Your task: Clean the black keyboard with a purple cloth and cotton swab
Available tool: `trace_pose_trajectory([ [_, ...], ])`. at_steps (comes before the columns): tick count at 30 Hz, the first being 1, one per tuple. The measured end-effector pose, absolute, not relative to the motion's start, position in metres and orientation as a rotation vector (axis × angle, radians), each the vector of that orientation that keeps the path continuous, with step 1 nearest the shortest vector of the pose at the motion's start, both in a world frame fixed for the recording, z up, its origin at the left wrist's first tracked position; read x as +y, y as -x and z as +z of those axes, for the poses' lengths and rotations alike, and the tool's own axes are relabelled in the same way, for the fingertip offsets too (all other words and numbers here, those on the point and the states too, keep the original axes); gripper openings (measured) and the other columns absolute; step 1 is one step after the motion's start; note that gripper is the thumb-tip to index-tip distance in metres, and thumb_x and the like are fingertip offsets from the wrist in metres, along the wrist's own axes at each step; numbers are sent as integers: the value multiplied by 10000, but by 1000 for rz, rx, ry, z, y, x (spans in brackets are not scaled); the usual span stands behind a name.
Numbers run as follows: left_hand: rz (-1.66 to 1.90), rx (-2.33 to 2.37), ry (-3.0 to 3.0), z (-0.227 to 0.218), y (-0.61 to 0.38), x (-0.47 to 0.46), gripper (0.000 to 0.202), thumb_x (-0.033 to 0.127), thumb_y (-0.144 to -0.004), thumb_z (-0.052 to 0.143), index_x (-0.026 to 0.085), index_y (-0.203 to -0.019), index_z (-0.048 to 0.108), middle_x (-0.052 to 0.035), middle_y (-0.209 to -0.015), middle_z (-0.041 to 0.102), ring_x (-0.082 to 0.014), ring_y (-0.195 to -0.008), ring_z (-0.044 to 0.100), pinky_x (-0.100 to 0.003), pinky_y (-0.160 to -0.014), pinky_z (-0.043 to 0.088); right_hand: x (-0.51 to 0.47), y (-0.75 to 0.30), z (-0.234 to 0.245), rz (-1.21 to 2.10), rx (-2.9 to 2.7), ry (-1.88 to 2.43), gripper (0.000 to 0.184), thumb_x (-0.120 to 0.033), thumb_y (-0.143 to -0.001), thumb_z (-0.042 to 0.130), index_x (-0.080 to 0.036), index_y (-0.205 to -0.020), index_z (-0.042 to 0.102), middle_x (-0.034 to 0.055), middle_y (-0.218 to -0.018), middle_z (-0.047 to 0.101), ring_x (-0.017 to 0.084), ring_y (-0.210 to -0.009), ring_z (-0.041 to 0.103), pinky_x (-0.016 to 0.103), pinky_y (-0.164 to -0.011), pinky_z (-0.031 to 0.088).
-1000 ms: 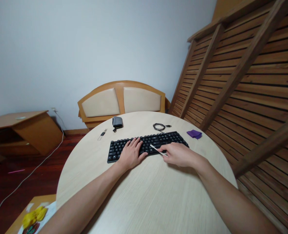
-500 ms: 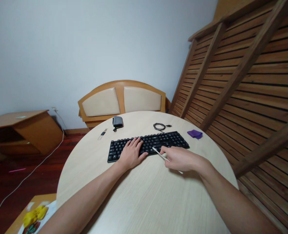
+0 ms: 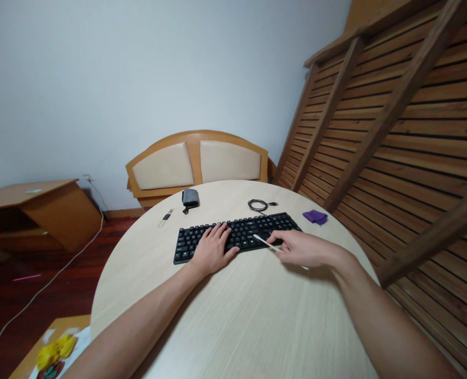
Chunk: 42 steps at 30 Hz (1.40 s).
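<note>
A black computer keyboard [image 3: 249,234] lies slantwise on the round pale table. My left hand [image 3: 212,247] rests flat on its left half, fingers spread over the keys and thumb by the near edge. In my right hand [image 3: 300,248], pinched between thumb and fingers, is a thin white stick [image 3: 265,242] with a slightly thicker tip, like a swab or small brush; its exact kind is unclear. That tip meets the lower key rows right of the middle. The stick's other end pokes out below the hand, which hides the keyboard's lower right part.
Behind the keyboard lie its coiled USB cable [image 3: 258,205], a grey folded pouch [image 3: 190,197] and a wire tool with a black middle [image 3: 167,216]. A purple cloth [image 3: 315,217] sits at the right. Wooden slats [image 3: 375,158] lean beside the table [image 3: 233,326].
My right hand and the white stick have shifted right and slightly up along the keyboard's near rows. My left hand has stayed in place on the keys.
</note>
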<state>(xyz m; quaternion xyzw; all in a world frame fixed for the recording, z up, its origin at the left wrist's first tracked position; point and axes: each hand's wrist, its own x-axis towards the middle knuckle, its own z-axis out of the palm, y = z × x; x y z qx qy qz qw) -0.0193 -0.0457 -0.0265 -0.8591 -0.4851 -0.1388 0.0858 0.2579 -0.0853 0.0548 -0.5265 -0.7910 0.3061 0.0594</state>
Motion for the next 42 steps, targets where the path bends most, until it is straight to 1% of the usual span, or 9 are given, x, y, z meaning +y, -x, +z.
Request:
trace_pose_trajectory([
  [4, -411, -1447, 2565, -28, 20, -45, 640, 597, -973, 419, 153, -1428, 490, -115, -1565, 404, -292, -1458, 349, -484, -1191, 297, -89, -256, 56, 1013, -2435, 1622, 435, -164, -749, 574, -161, -1184, 589, -12, -623, 655, 153, -550, 581, 228, -477, 318],
  [8, -443, -1446, 2565, -30, 19, -44, 657, 593, -971, 422, 133, -1438, 468, -123, -1564, 404, -290, -1457, 351, -481, -1190, 303, -91, -255, 58, 1060, -2411, 1635, 451, -165, -730, 609, -170, -1181, 614, -22, -622, 646, 142, -526, 563, 227, -466, 305],
  [12, -496, -1442, 2558, -31, 21, -43, 726, 595, -945, 458, 80, -1456, 424, -159, -1536, 437, -297, -1446, 370, -457, -1195, 308, -85, -248, 53, 922, -2397, 1503, 406, -228, -796, 609, -189, -1198, 644, -28, -630, 640, 130, -538, 535, 229, -499, 294],
  [16, -498, -1416, 2567, -29, 26, -42, 671, 550, -942, 469, 60, -1400, 486, -183, -1523, 446, -296, -1435, 388, -414, -1211, 289, -80, -233, 45, 755, -2492, 1381, 378, -281, -872, 558, -181, -1226, 647, -30, -590, 622, 135, -530, 511, 243, -537, 283],
  [21, -472, -1437, 2550, -26, 28, -43, 612, 502, -955, 444, 80, -1393, 504, -150, -1521, 461, -299, -1450, 356, -416, -1205, 299, -81, -224, 41, 651, -2563, 1362, 397, -243, -868, 544, -160, -1248, 625, -18, -612, 644, 150, -558, 533, 256, -573, 282],
  [27, -421, -1497, 2512, -25, 24, -48, 622, 516, -943, 447, 123, -1424, 489, -113, -1558, 416, -351, -1451, 330, -534, -1195, 265, -87, -223, 48, 643, -2647, 1407, 350, -168, -809, 546, -174, -1151, 619, -19, -622, 645, 152, -561, 525, 259, -561, 257],
  [33, -391, -1510, 2560, -22, 28, -45, 610, 524, -957, 431, 151, -1436, 488, -102, -1560, 416, -338, -1443, 354, -517, -1174, 316, -91, -225, 52, 675, -2644, 1422, 353, -156, -791, 538, -181, -1133, 617, -22, -613, 631, 151, -546, 511, 265, -544, 233],
  [39, -424, -1450, 2629, -16, 45, -30, 479, 375, -1019, 328, 159, -1377, 559, -100, -1492, 508, -244, -1384, 457, -400, -1177, 341, -89, -224, 51, 643, -2621, 1350, 406, -202, -837, 538, -173, -1235, 615, -32, -574, 606, 150, -538, 502, 258, -563, 259],
  [42, -426, -1518, 2569, -21, 51, -26, 483, 388, -1004, 375, 179, -1414, 524, -92, -1517, 478, -281, -1424, 400, -465, -1191, 305, -87, -218, 45, 580, -2647, 1288, 462, -244, -882, 516, -178, -1335, 584, -20, -603, 635, 158, -567, 536, 256, -573, 278],
])
